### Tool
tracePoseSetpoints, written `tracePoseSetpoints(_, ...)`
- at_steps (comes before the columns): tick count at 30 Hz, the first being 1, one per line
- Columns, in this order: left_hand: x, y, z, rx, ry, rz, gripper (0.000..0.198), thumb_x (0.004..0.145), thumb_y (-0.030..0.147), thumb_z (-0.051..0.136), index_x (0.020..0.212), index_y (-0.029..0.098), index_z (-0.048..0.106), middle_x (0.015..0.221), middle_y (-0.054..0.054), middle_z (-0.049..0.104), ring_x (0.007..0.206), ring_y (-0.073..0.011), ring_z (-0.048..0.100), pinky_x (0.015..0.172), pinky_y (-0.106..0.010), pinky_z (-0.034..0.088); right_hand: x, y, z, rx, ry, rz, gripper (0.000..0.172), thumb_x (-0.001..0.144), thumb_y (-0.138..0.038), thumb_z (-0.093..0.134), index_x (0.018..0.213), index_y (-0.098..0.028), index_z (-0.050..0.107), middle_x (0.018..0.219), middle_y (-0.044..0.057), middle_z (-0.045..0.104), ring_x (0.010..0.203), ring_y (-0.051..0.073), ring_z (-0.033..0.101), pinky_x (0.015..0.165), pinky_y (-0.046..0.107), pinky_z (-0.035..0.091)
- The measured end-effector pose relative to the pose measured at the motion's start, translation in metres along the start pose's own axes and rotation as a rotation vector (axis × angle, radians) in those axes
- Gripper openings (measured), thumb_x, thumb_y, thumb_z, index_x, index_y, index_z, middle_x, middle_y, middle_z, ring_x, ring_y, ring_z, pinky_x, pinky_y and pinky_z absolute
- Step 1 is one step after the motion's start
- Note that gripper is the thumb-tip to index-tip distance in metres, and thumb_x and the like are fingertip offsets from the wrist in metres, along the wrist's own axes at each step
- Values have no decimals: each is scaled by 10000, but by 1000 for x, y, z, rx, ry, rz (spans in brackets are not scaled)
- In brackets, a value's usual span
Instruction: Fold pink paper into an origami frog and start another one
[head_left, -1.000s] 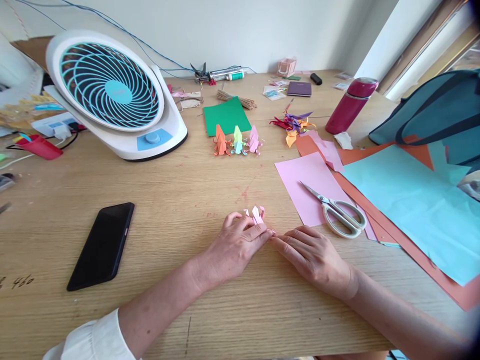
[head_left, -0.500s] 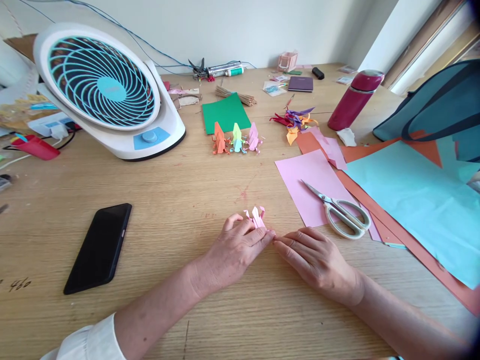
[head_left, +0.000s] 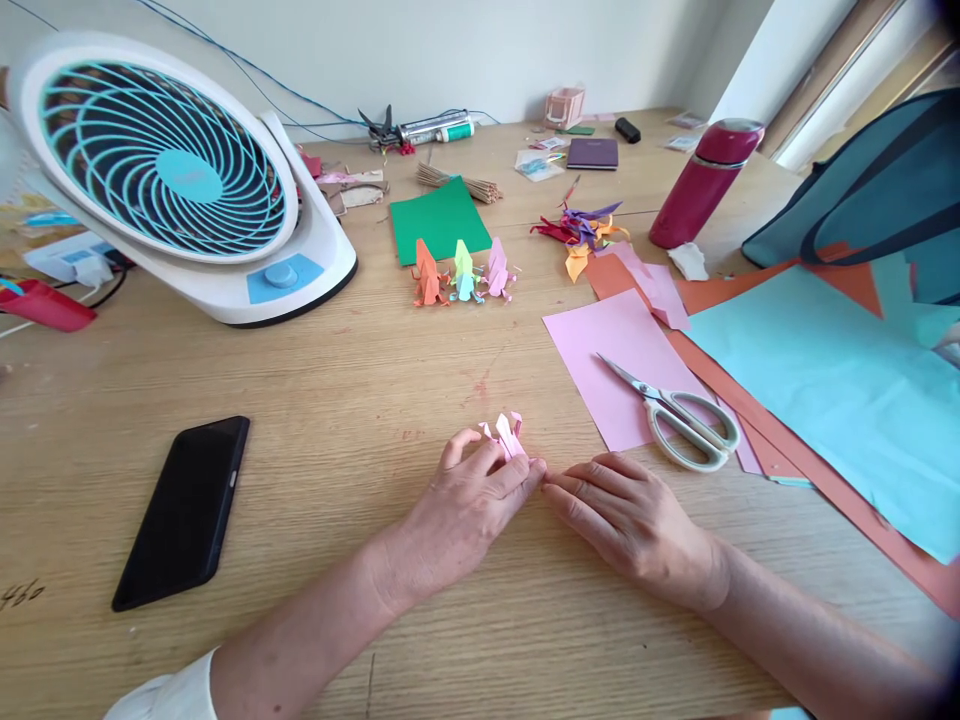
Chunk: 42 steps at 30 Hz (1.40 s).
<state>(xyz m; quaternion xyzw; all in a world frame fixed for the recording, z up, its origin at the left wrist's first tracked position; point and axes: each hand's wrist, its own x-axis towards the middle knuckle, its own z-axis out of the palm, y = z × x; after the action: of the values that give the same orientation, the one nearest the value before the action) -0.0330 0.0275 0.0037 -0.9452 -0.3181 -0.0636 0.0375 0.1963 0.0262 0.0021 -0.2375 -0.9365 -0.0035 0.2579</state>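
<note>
My left hand [head_left: 466,498] presses a small folded pink origami figure [head_left: 510,436] against the wooden table, fingers closed around it. Two curled tips and a pointed middle stick out beyond the fingers; the rest is covered. Close on the right, my right hand [head_left: 634,520] has its fingers pressed together, its fingertips meeting the left thumb and forefinger at the figure's near right end. The part pinched there is mostly hidden. Farther back stand three finished-looking origami figures: an orange one [head_left: 427,275], a green and blue one [head_left: 464,275] and a pink-lilac one [head_left: 497,270].
Scissors [head_left: 686,420] lie on a pink sheet [head_left: 600,350] at the right, beside large light-blue paper [head_left: 832,370]. A black phone [head_left: 184,510] and a fan [head_left: 172,180] are at the left. Behind are green paper [head_left: 439,220], folded scraps [head_left: 581,235] and a magenta flask [head_left: 705,185].
The view has shifted slightly, so the surroundings sit a little farther left. Both hands stay at the pink origami figure in nearly the same pose.
</note>
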Motion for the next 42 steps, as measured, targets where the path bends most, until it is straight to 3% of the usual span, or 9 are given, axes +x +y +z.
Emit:
tracePoseSetpoints(4, -2, 0, 2, 14, 8, -6, 447, 976, 127, 473, 1419, 180, 443, 1344, -72, 587, 1330, -299, 375, 1022, -478, 279, 0, 0, -1, -7, -12, -9, 269, 981, -78, 382, 1133, -78, 603, 882, 121, 727, 833, 217, 660, 698, 362, 501)
tracePoseSetpoints(11, -1, 1, 1, -15, -17, -32, 460, 976, 130, 467, 1425, 223, 433, 1319, -60, 602, 1136, -249, 487, 1008, -496, 275, -4, 1, -1, 15, -11, -9, 233, 970, -76, 421, 1095, -118, 613, 850, 91, 718, 816, 203, 651, 699, 352, 477)
tracePoseSetpoints(16, -2, 0, 2, -58, -28, -33, 493, 961, 100, 470, 1432, 237, 423, 1286, -55, 621, 1120, -242, 489, 988, -487, 278, -6, 8, 2, 44, 59, 192, 147, 956, -103, 503, 1026, -145, 625, 713, 38, 661, 696, 172, 603, 653, 319, 433)
tracePoseSetpoints(20, -6, -2, 6, -107, 23, -43, 465, 971, 92, 450, 1399, 271, 467, 1325, -42, 613, 1129, -223, 501, 975, -466, 277, 0, 13, 2, 164, 54, 410, 151, 962, -129, 490, 959, -171, 635, 799, 53, 672, 724, 168, 591, 685, 310, 447)
tracePoseSetpoints(24, -8, -3, 8, -167, 82, -44, 439, 969, 89, 435, 1384, 218, 496, 1343, -74, 604, 1187, -232, 514, 983, -442, 311, 5, 12, 5, 315, -1, 572, 153, 931, -119, 529, 912, -190, 663, 863, 54, 640, 793, 170, 598, 707, 290, 464)
tracePoseSetpoints(30, -5, 0, 6, -450, 285, -119, 304, 968, 124, 479, 1239, 182, 604, 1257, -87, 650, 1160, -195, 585, 992, -378, 429, 10, 6, 10, 370, -35, 660, 112, 921, -197, 585, 880, -207, 689, 856, 44, 624, 804, 181, 574, 711, 303, 424)
tracePoseSetpoints(35, -1, 10, 3, -605, 535, -173, 230, 955, 87, 512, 1090, 188, 668, 1186, -75, 690, 1129, -155, 631, 986, -316, 504, 12, 4, 8, 614, -16, 711, 238, 982, -278, 478, 832, -197, 645, 796, 10, 609, 751, 152, 536, 709, 291, 391)
tracePoseSetpoints(42, -1, 16, -1, -594, 637, -152, 266, 927, 44, 533, 1098, 192, 673, 1184, -84, 700, 1106, -166, 652, 971, -332, 537, 10, 6, 2, 994, -25, 825, 367, 940, -493, 525, 766, -178, 599, 674, -28, 500, 639, 119, 425, 603, 264, 312)
